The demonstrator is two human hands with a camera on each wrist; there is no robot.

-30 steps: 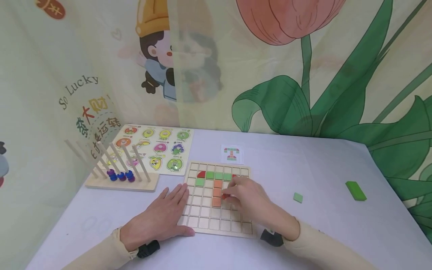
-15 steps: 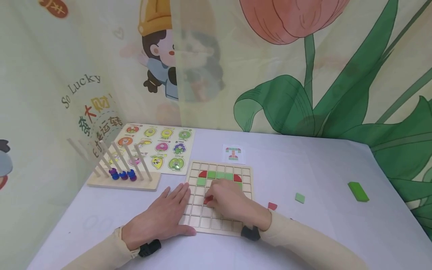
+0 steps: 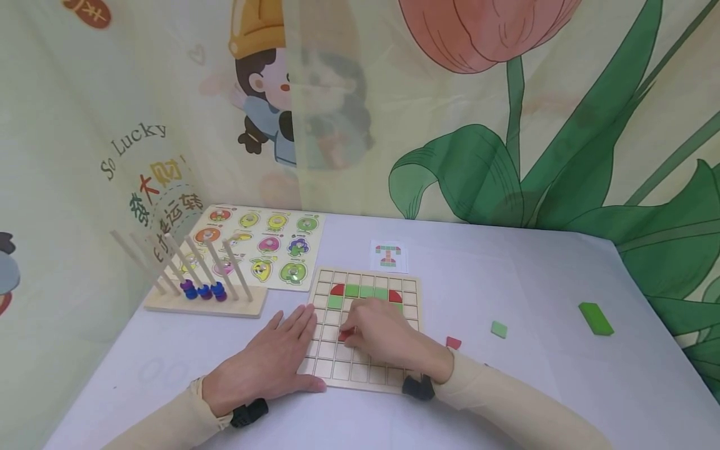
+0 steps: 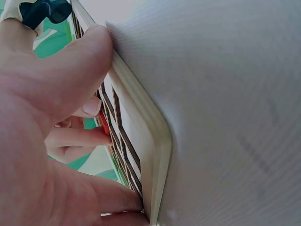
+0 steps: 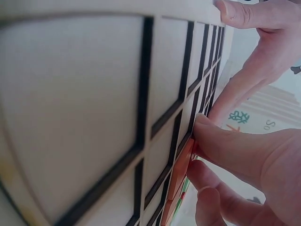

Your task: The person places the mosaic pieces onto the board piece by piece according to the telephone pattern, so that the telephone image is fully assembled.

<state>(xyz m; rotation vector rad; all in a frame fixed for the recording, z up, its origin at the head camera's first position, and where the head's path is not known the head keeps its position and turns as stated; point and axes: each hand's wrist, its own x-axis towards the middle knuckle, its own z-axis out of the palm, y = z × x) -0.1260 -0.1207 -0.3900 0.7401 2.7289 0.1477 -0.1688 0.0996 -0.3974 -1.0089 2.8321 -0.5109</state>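
From my remote station, the grid board (image 3: 341, 370) lies flat on the desk (image 3: 540, 275), its columns running away from me toward the card (image 3: 389, 256) beyond its far edge. The right hand (image 3: 385, 331) pinches a red piece (image 4: 104, 123) left of the board's middle, thumb and fingers drawn together; only a bright sliver shows, so I cannot tell its outline or long axis. The left hand (image 3: 267, 362) lies along the board's left edge, fingers extended. Orange tiles (image 5: 181, 165) on the board, hidden at head height, appear at right wrist.
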